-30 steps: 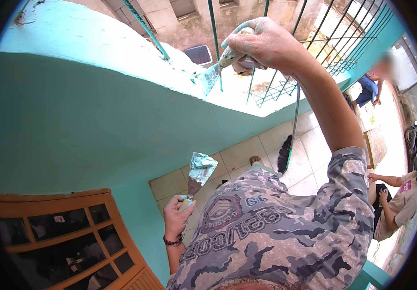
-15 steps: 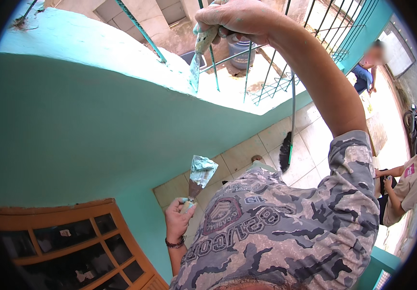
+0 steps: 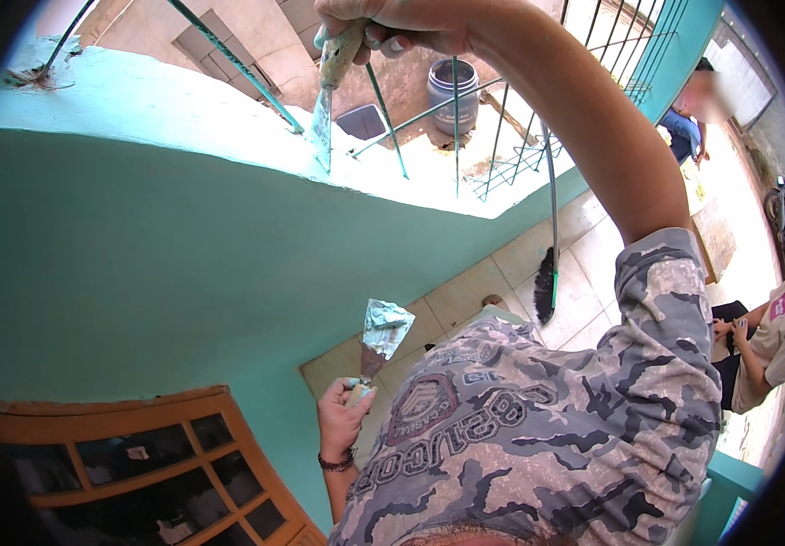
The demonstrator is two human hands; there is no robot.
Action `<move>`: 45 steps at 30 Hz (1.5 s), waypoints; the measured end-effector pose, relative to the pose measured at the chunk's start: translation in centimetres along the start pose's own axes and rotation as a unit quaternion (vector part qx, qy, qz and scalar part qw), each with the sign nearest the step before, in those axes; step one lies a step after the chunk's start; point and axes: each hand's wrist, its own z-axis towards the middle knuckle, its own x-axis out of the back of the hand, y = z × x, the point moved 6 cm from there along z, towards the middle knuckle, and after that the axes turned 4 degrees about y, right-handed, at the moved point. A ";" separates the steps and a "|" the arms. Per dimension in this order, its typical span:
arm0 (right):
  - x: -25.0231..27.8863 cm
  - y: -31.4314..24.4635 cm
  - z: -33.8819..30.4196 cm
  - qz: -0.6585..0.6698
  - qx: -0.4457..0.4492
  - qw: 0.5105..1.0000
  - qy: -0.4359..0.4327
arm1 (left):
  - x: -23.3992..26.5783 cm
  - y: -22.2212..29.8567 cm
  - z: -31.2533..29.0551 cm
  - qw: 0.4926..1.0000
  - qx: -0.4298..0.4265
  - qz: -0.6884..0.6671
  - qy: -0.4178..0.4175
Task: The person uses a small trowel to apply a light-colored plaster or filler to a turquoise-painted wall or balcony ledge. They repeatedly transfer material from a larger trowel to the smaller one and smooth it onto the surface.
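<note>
My right hand [image 3: 401,27] is closed around the handle of a scraper [image 3: 322,127], reaching up over the top of a low turquoise wall [image 3: 183,218]. Its blade touches the bright ledge [image 3: 201,123] close to the wall's edge. Lower down, in front of my shirt, my left hand [image 3: 344,414] grips a putty knife [image 3: 374,350] by its handle, blade upward. Pale turquoise putty [image 3: 390,320] covers much of that blade. Smears of the same colour mark the fingers of both hands.
Thin metal bars [image 3: 228,59] rise from the ledge. Beyond them stands a dark drum [image 3: 453,100]. A long-handled broom [image 3: 547,282] rests on the tiled floor [image 3: 456,296]. One person [image 3: 770,350] is at the right, another [image 3: 685,127] farther off. An orange-brown wooden window frame [image 3: 219,428] is lower left.
My right hand and its scraper have moved left along the ledge, the blade staying near the edge. My left hand holds its loaded putty knife in nearly the same place. The view has shifted slightly.
</note>
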 end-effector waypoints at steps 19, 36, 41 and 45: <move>4.6 21.9 -14.1 0.445 -0.095 0.888 0.062 | 0.9 -1.3 -1.5 0.996 -0.030 -0.043 0.070; 2.7 21.9 -8.7 0.470 -0.054 0.881 0.002 | -1.6 -0.9 -3.9 0.957 -0.070 -0.159 0.231; 2.1 22.5 -9.1 0.372 -0.143 0.907 0.134 | -1.5 0.1 -4.9 0.960 -0.022 -0.168 0.222; 1.0 18.7 -6.8 0.328 -0.091 0.927 0.156 | -2.1 1.2 -4.7 0.958 -0.029 -0.181 0.222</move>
